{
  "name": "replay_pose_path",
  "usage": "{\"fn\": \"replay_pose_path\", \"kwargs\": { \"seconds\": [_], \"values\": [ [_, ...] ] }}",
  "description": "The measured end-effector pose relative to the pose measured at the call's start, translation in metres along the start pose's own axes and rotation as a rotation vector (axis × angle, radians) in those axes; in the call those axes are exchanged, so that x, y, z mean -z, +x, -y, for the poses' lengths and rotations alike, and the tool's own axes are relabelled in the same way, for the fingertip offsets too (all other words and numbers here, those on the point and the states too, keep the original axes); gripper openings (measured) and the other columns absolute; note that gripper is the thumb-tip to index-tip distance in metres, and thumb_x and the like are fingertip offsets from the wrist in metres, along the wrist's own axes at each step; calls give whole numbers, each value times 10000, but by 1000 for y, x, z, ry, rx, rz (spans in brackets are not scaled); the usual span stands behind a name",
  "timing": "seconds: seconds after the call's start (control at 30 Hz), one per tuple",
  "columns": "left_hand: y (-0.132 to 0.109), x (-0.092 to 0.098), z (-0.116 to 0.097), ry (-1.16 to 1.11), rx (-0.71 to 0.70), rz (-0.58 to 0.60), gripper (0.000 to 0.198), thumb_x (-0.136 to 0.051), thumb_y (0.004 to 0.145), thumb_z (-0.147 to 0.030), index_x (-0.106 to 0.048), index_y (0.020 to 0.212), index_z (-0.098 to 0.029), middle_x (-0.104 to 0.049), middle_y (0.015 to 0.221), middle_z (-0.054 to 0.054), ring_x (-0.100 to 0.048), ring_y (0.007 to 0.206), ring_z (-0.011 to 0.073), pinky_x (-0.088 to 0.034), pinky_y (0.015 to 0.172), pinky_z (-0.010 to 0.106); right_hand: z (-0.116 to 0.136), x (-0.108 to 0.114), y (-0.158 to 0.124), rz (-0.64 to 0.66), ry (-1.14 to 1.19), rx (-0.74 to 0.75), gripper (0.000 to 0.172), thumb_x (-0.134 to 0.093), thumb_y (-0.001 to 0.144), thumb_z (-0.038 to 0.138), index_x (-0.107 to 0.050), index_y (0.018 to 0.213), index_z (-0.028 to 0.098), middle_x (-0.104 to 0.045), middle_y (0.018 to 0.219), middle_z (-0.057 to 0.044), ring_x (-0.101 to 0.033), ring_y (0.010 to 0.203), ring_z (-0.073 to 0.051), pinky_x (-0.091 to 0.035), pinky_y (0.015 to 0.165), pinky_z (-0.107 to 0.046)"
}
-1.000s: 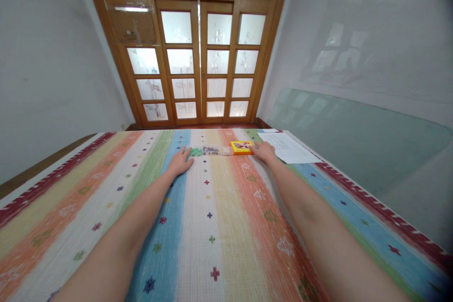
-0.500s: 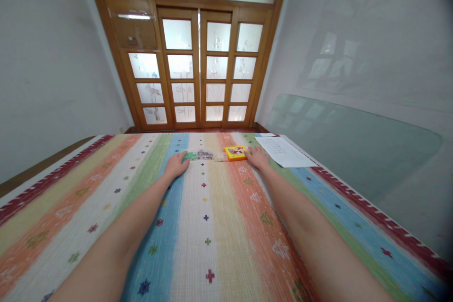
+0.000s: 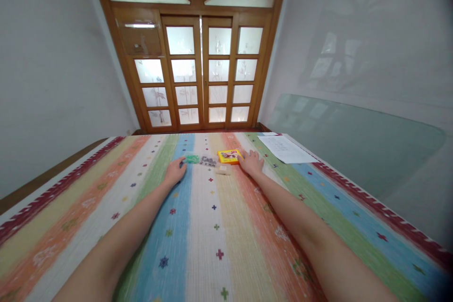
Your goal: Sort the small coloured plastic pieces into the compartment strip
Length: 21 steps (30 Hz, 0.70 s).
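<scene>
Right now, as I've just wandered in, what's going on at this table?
A person is reaching both bare hands over a striped tablecloth. The left hand is at the edge of some green pieces; whether it grips them is hard to tell. The right hand, fingers spread, is at the right side of a yellow box. Between the hands lie dark pieces and a small pale item. A paper sheet lies farther right.

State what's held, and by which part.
Holding cannot be told: left hand is at left end of clear green-filled packet, right hand at right end of yellow rectangular box.
</scene>
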<state>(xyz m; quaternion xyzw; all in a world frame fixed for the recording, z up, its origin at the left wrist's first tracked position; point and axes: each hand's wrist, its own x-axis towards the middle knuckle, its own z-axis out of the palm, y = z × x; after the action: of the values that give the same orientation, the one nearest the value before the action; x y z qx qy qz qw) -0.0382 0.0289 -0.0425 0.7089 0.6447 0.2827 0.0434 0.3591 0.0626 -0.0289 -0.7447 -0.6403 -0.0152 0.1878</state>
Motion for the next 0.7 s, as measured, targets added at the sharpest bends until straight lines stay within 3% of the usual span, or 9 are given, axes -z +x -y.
{"fn": "replay_pose_path", "kwargs": {
  "seconds": [0.2, 0.4, 0.57, 0.7],
  "values": [
    [-19, 10, -17, 133, -122, -59, 538, -517, 982, -377, -549, 1490, -201, -538, 1541, 129, -485, 1423, 301, -337, 1246, 451, -2, 1, -1, 11, 2, -4, 636, -326, 1044, 620, -556, 1523, 269, -418, 1623, -181, -273, 1529, -408, -192, 1176, -732],
    [-16, 4, -55, 160, -382, 107, 557, -548, 983, -455, -536, 1517, -294, -395, 1659, 90, -320, 1542, 320, -149, 1313, 528, -5, -6, -3, -26, -4, 18, 634, -316, 1055, 612, -548, 1534, 268, -402, 1643, -182, -266, 1545, -410, -135, 1191, -739],
    [10, -13, -97, 206, -365, 209, 600, -501, 986, -623, -519, 1533, -377, -293, 1723, 47, -177, 1603, 349, -78, 1287, 630, 1, 0, -9, -62, -52, 111, 653, -318, 1065, 620, -491, 1579, 256, -358, 1676, -163, -223, 1568, -378, -42, 1237, -668],
    [23, -21, -125, 197, -316, 341, 747, -442, 943, -779, -458, 1575, -380, -289, 1726, 75, -151, 1603, 390, -80, 1249, 709, 4, 6, -13, -42, -62, 120, 660, -303, 1071, 624, -449, 1607, 266, -340, 1689, -150, -180, 1584, -358, -2, 1242, -653]
  ]
}}
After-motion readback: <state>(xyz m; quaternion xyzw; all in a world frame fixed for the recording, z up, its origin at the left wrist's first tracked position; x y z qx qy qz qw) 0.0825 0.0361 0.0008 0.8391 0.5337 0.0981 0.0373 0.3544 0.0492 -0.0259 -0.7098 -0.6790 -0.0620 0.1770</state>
